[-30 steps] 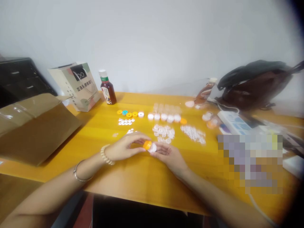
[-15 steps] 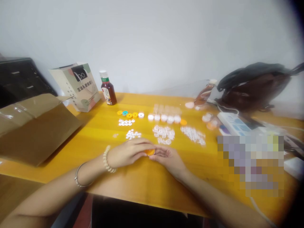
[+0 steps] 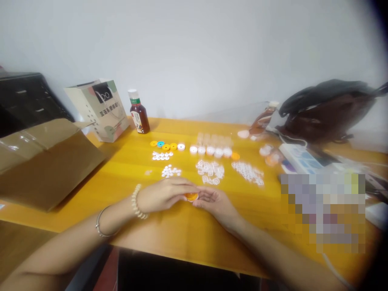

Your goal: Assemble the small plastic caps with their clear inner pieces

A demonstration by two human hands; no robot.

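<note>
Between my two hands is a small round orange disc (image 3: 192, 197) with a pale rim, much like the round pieces on the table. My left hand (image 3: 168, 194) grips its left side, fingers laid over the top edge. Fingers and thumb of my right hand (image 3: 214, 204) close on its right side. Beyond my hands lie small white round pieces (image 3: 171, 171) and a cluster of clear-white flat pieces (image 3: 209, 171). Farther back runs a row of orange, teal and white discs (image 3: 166, 147), continued by white round pieces (image 3: 210, 150).
An open cardboard box (image 3: 45, 161) stands at the left, near a paper bag (image 3: 104, 113) and a bottle of dark red liquid (image 3: 140, 115). More clear-white pieces (image 3: 247, 173) lie right of centre. A dark bag (image 3: 330, 113) and a white-blue case (image 3: 300, 157) are at the right.
The view has shifted very slightly. Both hands keep their hold on the orange disc, with only a tiny movement of the fingers.
</note>
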